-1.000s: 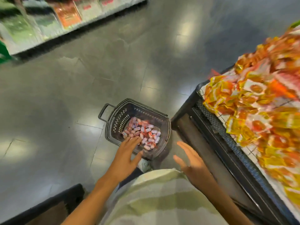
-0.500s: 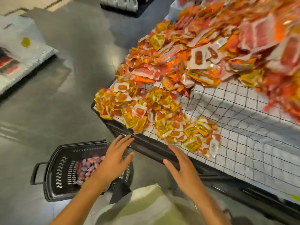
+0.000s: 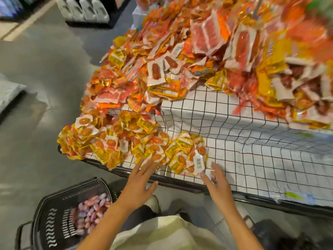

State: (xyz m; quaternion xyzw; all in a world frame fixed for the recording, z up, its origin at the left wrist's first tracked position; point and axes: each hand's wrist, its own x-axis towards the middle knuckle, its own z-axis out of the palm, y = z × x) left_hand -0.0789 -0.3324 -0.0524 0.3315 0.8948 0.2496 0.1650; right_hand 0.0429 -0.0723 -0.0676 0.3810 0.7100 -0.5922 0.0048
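A wire-grid display bin (image 3: 252, 159) holds heaps of yellow and orange snack packets (image 3: 137, 141), with larger red and orange packets (image 3: 207, 33) piled behind. My left hand (image 3: 140, 184) reaches over the bin's front edge, fingers spread, fingertips at the nearest packets. My right hand (image 3: 218, 184) hovers open by the bin's front, just below a small white packet with a barcode (image 3: 198, 162). Neither hand holds anything. A black shopping basket (image 3: 54, 222) stands on the floor at lower left with several pink wrapped sweets (image 3: 91, 212) inside.
Grey tiled floor (image 3: 45, 87) stretches to the left. Shelves with white bags (image 3: 86, 9) stand at the back left. A dark object (image 3: 270, 233) lies on the floor at lower right. My striped shirt fills the bottom middle.
My view swung up from the basket to the bin. Both hands moved forward and up, from over the basket to the bin's front edge near the packets.
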